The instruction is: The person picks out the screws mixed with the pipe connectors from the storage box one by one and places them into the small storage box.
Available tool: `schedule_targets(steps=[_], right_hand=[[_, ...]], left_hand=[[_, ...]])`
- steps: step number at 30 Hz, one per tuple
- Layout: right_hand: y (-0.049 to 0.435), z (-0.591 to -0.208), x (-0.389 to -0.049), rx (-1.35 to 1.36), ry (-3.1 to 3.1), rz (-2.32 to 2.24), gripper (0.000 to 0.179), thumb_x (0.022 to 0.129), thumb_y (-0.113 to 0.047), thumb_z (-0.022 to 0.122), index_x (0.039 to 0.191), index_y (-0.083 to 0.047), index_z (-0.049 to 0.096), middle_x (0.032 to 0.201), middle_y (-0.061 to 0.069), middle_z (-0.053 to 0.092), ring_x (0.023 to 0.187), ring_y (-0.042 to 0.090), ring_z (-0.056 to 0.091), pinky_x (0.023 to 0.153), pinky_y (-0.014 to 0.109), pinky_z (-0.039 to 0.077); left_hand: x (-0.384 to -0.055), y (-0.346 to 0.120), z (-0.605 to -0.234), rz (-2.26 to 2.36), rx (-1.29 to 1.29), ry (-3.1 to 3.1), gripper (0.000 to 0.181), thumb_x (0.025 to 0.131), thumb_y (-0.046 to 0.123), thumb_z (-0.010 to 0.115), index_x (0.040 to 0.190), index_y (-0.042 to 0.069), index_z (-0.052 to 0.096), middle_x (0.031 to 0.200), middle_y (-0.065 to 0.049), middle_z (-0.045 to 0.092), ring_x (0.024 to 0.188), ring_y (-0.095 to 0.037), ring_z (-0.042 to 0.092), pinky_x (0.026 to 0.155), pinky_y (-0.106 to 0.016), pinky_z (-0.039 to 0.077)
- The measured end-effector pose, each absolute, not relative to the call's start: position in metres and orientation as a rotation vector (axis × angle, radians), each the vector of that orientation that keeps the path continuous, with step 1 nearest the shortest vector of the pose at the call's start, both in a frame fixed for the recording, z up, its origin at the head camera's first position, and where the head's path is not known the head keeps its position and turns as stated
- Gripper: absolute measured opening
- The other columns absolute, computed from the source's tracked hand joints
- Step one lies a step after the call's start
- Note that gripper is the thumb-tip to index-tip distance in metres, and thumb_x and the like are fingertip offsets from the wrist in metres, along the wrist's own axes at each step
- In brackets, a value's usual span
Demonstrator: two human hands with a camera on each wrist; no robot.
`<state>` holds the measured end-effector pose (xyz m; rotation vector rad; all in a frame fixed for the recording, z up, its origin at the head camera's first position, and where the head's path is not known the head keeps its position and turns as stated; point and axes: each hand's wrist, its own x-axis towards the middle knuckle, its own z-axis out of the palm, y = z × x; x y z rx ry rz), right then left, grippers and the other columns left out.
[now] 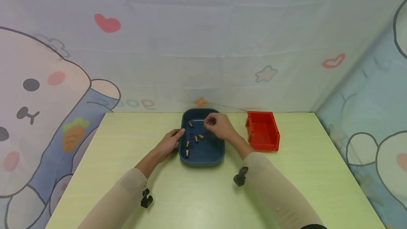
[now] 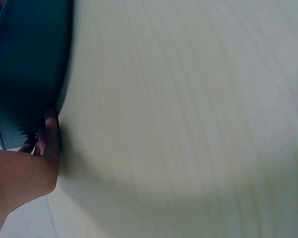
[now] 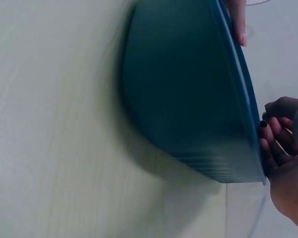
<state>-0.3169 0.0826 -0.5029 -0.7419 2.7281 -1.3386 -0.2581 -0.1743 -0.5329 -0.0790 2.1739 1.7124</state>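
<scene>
A dark teal plastic tray [image 1: 205,154] stands on the table with several small brass pneumatic fittings [image 1: 196,139] with blue collars in its left half. My left hand [image 1: 169,142] grips the tray's left side, thumb over the rim and fingers against the outer wall [image 2: 32,64]. Over the tray's right far part is my right hand [image 1: 219,125], thumb and fingers bent together. In the right wrist view, its fingertips pinch a small piece with a dark round end [image 3: 263,123], close to the tray's rim; the fingers hide most of it.
To the right of the tray stands a red open-front bin [image 1: 263,131] with a few small pieces inside. The pale wooden table [image 1: 197,197] ends at a printed cloth backdrop [image 1: 203,45] behind, and more cloth hangs at the right.
</scene>
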Motion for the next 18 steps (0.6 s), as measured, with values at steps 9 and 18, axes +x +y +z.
schedule_targets(steps=[9, 18], right_hand=[[0.098, -0.493, -0.318, -0.79, 2.74, -1.246, 0.004, 0.097, -0.01, 0.076, 0.099, -0.007, 0.075, 0.092, 0.004, 0.072, 0.085, 0.018, 0.066, 0.08, 0.033, 0.057], [0.121, -0.471, -0.312, -0.808, 2.762, -1.188, 0.005, 0.098, -0.008, 0.076, 0.1, -0.004, 0.075, 0.093, 0.005, 0.072, 0.086, 0.02, 0.066, 0.082, 0.034, 0.058]], left_hand=[[-0.256, -0.176, -0.532, 1.724, -0.082, 2.17, 0.067, 0.113, 0.052, 0.044, 0.16, 0.004, 0.04, 0.159, -0.023, 0.046, 0.151, -0.041, 0.039, 0.123, -0.061, 0.03], [-0.257, -0.174, -0.532, 1.716, -0.083, 2.179, 0.066, 0.113, 0.051, 0.044, 0.16, 0.005, 0.041, 0.157, -0.021, 0.048, 0.148, -0.039, 0.042, 0.122, -0.06, 0.032]])
